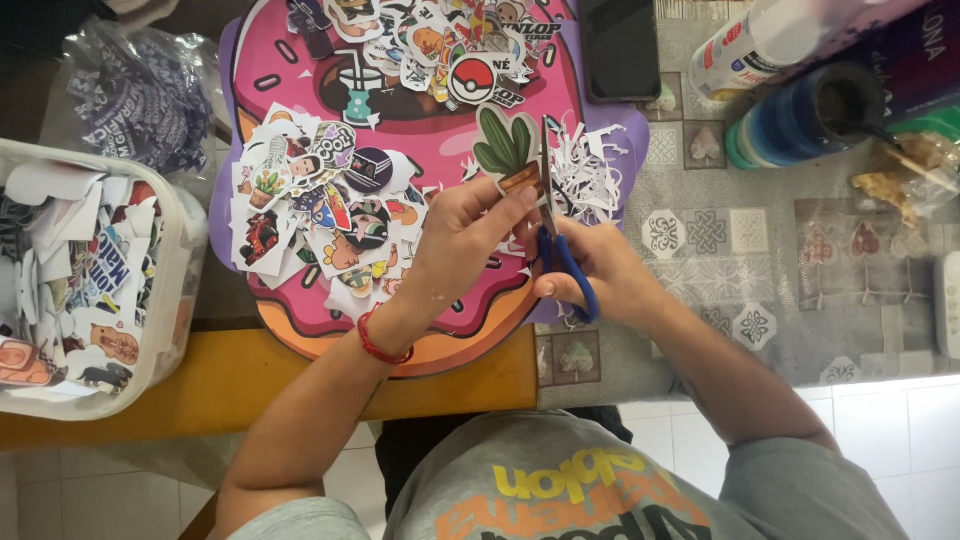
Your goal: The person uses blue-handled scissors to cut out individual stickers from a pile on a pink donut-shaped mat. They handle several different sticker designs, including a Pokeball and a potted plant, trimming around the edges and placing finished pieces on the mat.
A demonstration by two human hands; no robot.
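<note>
Pinching a cactus sticker [503, 145] in my left hand [462, 232] — grip clamped on it — my right hand [598, 268] grips blue-handled scissors [556, 232], blades at the sticker's edge, over the doughnut-shaped mat [300, 60].

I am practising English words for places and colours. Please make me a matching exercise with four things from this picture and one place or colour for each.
Things:
1. scissors
2. cactus sticker
3. plastic box
4. phone

Descriptions:
A. full of paper scraps, far left
B. dark, at the top edge
C. blue handles, in the right hand
D. green, held by the left hand

Pairs: 1-C, 2-D, 3-A, 4-B
</note>
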